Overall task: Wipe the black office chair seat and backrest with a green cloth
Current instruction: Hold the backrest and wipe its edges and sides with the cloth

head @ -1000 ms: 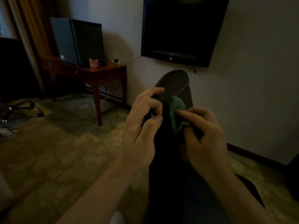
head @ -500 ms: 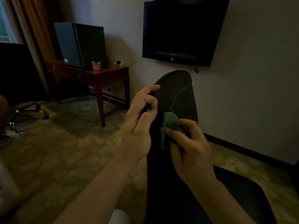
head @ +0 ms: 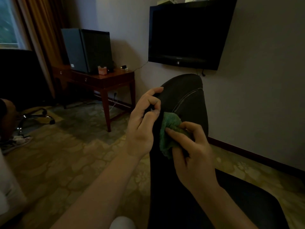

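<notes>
Right hand (head: 194, 156) grips the bunched green cloth (head: 170, 128) (soft, light, probably best wadded) against the backrest (head: 184, 95); left hand (head: 142, 124) pinches its padded-looking left edge.

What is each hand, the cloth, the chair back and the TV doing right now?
backrest, upright
green cloth, bunched, pressed against the backrest
left hand, pinching the backrest edge
right hand, gripping the green cloth
TV, screen dark
</notes>
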`<action>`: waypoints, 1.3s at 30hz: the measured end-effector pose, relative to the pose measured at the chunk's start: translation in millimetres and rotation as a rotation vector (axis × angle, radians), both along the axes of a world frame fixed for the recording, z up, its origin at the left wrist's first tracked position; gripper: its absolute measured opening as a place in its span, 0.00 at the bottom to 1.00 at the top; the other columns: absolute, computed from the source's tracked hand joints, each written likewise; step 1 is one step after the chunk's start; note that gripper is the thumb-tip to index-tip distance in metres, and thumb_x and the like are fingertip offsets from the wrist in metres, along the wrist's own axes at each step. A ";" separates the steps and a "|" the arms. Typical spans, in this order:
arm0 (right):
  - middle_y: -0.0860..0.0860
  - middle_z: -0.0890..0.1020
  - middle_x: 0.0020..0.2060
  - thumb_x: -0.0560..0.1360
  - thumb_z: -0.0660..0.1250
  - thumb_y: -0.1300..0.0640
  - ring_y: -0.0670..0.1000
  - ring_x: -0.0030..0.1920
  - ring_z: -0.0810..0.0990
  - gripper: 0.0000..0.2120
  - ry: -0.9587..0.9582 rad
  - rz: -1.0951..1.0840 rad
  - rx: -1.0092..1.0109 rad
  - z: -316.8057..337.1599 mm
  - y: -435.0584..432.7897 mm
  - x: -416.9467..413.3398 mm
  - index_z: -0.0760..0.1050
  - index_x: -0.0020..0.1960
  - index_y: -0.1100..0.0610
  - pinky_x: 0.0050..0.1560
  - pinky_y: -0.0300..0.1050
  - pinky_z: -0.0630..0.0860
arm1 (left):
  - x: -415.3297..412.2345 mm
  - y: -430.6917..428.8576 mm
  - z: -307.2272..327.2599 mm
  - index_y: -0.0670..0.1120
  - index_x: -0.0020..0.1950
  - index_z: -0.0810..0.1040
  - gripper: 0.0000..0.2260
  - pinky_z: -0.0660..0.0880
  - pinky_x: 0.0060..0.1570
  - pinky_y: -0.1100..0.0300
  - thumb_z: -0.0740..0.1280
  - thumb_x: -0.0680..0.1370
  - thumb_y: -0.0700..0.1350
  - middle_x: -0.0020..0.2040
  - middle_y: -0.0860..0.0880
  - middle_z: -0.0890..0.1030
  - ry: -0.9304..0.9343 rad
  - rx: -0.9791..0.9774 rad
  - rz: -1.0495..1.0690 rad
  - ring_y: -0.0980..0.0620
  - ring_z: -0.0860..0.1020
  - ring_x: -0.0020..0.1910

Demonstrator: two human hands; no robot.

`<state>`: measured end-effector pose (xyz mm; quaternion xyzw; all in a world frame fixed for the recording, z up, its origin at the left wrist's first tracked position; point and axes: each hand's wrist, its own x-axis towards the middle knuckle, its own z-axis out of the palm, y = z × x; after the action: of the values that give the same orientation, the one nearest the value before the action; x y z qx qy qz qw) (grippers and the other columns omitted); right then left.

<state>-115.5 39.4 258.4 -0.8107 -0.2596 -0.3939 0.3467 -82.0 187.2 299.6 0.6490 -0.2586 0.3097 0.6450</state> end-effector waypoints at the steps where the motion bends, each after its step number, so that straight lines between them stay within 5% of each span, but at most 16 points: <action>1: 0.51 0.72 0.62 0.78 0.60 0.53 0.49 0.58 0.75 0.17 -0.003 -0.004 -0.035 -1.4 -1.0 2.9 0.80 0.62 0.54 0.52 0.45 0.80 | 0.6 0.3 -0.1 0.45 0.42 0.71 0.05 0.66 0.67 0.35 0.58 0.75 0.44 0.64 0.53 0.76 0.003 0.004 -0.001 0.47 0.71 0.69; 7: 0.54 0.74 0.61 0.78 0.61 0.54 0.51 0.57 0.76 0.16 0.007 -0.028 -0.105 -3.0 -10.9 32.2 0.79 0.62 0.54 0.49 0.47 0.80 | 2.8 0.6 0.4 0.46 0.41 0.71 0.03 0.66 0.67 0.34 0.61 0.73 0.44 0.65 0.52 0.76 0.054 -0.032 -0.016 0.48 0.72 0.67; 12: 0.47 0.69 0.65 0.78 0.64 0.58 0.44 0.59 0.71 0.19 0.205 -0.080 -0.030 9.2 -16.0 46.4 0.75 0.68 0.49 0.57 0.47 0.79 | 6.9 -0.3 3.9 0.43 0.41 0.69 0.03 0.70 0.67 0.47 0.60 0.74 0.37 0.64 0.51 0.76 0.085 -0.011 -0.019 0.52 0.73 0.67; 16: 0.40 0.67 0.61 0.77 0.62 0.55 0.41 0.59 0.71 0.19 0.136 -0.048 0.059 15.4 -20.1 31.3 0.76 0.67 0.48 0.57 0.43 0.78 | 7.5 -1.3 3.6 0.43 0.40 0.69 0.04 0.71 0.66 0.50 0.59 0.73 0.35 0.64 0.51 0.76 0.077 -0.043 -0.051 0.52 0.74 0.65; 21: 0.46 0.70 0.63 0.77 0.64 0.55 0.43 0.60 0.72 0.17 0.080 0.030 -0.095 16.2 -13.9 17.3 0.77 0.65 0.49 0.55 0.41 0.78 | 10.7 -0.4 1.4 0.41 0.41 0.68 0.02 0.66 0.67 0.33 0.61 0.72 0.36 0.65 0.50 0.76 0.068 -0.063 -0.074 0.45 0.72 0.67; 26: 0.50 0.73 0.61 0.77 0.61 0.53 0.47 0.57 0.75 0.16 0.083 0.013 -0.137 12.0 -12.9 29.3 0.80 0.61 0.53 0.52 0.42 0.79 | 9.2 1.8 2.6 0.44 0.41 0.69 0.03 0.65 0.68 0.33 0.63 0.71 0.39 0.65 0.53 0.77 0.079 -0.035 -0.032 0.47 0.71 0.69; 35: 0.45 0.68 0.64 0.79 0.64 0.58 0.42 0.59 0.71 0.20 0.334 -0.081 -0.062 28.2 -25.7 48.1 0.72 0.70 0.47 0.59 0.38 0.75 | 7.5 17.1 36.4 0.48 0.37 0.74 0.05 0.68 0.61 0.54 0.67 0.69 0.39 0.58 0.60 0.78 0.234 0.288 0.080 0.62 0.73 0.61; 39: 0.44 0.69 0.61 0.79 0.65 0.58 0.40 0.56 0.72 0.19 0.296 -0.047 0.054 30.5 -30.0 39.5 0.74 0.69 0.47 0.56 0.35 0.74 | 14.7 19.1 68.5 0.51 0.48 0.77 0.06 0.70 0.63 0.57 0.69 0.77 0.40 0.63 0.57 0.74 0.368 0.527 0.131 0.59 0.72 0.63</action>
<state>-76.0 9.4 288.9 -0.8562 -0.1756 -0.2849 0.3937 -67.3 206.3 368.1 0.8538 -0.1666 0.1507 0.4696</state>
